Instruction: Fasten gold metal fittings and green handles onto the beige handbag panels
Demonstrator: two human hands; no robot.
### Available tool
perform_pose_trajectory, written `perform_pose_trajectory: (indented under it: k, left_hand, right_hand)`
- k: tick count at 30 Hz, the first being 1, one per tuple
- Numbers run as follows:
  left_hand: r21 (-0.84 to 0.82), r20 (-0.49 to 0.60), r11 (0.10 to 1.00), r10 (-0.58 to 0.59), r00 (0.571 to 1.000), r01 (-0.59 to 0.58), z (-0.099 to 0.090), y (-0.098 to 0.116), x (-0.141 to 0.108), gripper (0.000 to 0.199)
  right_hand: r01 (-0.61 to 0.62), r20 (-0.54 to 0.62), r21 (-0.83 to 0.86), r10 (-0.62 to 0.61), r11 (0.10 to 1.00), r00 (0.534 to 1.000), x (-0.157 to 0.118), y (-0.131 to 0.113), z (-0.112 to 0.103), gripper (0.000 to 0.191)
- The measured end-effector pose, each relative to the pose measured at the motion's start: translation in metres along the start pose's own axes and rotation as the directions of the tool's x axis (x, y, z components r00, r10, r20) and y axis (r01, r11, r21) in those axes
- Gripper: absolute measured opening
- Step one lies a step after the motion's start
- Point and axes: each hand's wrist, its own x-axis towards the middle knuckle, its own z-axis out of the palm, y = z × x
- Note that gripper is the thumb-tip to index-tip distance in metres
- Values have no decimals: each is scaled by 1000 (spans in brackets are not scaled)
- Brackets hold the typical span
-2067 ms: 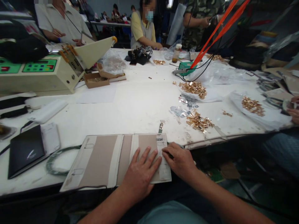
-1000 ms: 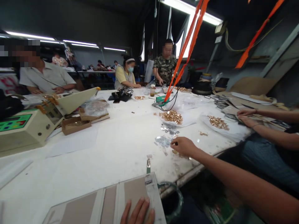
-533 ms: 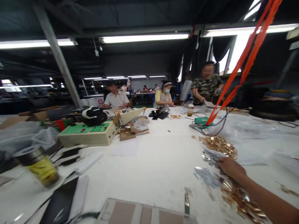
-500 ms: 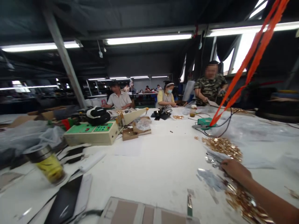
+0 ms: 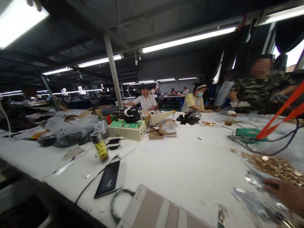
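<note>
Smooth white tabletop (image 5: 190,167), flat beige panel (image 5: 148,209), shiny silvery pieces (image 5: 254,182) by blurred right hand (image 5: 285,193), grip unclear.

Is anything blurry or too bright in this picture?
Head view, right edge: the right hand and gold pieces look smeared; head view, upper left: the nearest ceiling light is washed out white, while the ceiling is dark.

Orange straps (image 5: 269,125), seemingly a right-side obstacle
</note>
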Motion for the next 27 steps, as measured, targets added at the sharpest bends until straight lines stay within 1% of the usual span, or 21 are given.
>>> perform_pose_trajectory:
  k: [1, 3, 4, 5, 7, 8, 9, 10, 13, 15, 17, 20, 24, 25, 27]
  left_hand:
    - [-9, 9, 1000, 4, 1000, -4, 1, 7, -9, 50]
    - [-47, 34, 999, 23, 999, -22, 4, 27, -30, 50]
    - [-79, 47, 996, 43, 998, -40, 6, 41, -40, 49]
    - [-119, 59, 991, 70, 996, -63, 6, 55, -50, 50]
    - [-211, 64, 973, 106, 992, -90, 3, 80, -67, 56]
    - [-255, 68, 963, 110, 992, -90, -1, 88, -72, 70]
    - [-287, 62, 957, 64, 996, -43, -4, 93, -75, 80]
    - [-308, 54, 951, 52, 997, -32, -7, 95, -76, 83]
    - [-319, 49, 947, 63, 997, -44, -9, 94, -71, 84]
    - [-307, 49, 950, 73, 996, -55, -8, 93, -68, 84]
    - [-290, 43, 955, 73, 996, -57, -8, 94, -67, 83]
    - [-273, 35, 960, 70, 997, -58, -7, 96, -67, 82]
    - [-277, 29, 959, 66, 997, -55, -4, 97, -68, 91]
    - [-280, 29, 958, 65, 997, -54, -3, 97, -68, 93]
    - [-288, 27, 956, 67, 997, -56, -1, 96, -68, 93]
  right_hand:
    - [-36, 37, 28, 35, 999, 999, -9, -14, 1, 18]
    - [-84, 169, 75, 70, 994, 983, -43, -50, 2, 23]
    - [-105, 277, 83, 78, 991, 958, -66, -71, 2, 25]
    - [-143, 374, 87, 100, 986, 922, -91, -92, 2, 28]
    - [-180, 507, 112, 99, 977, 856, -137, -131, 6, 31]
    - [-194, 539, 150, 85, 969, 838, -155, -146, 10, 31]
    - [-233, 566, 213, 75, 949, 821, -171, -157, 15, 31]
    - [-280, 581, 293, 63, 914, 812, -183, -164, 21, 32]
    - [-416, 578, 361, 149, 835, 802, -208, -170, 36, 34]
    - [-469, 556, 358, 219, 807, 802, -218, -169, 42, 30]
    - [-497, 533, 360, 263, 789, 804, -226, -169, 46, 28]
    - [-529, 533, 385, 286, 756, 796, -233, -171, 55, 25]
    - [-593, 559, 464, 302, 657, 772, -238, -173, 68, 25]
    - [-607, 567, 468, 309, 643, 764, -237, -173, 70, 25]
    - [-620, 580, 448, 319, 644, 749, -235, -172, 71, 25]
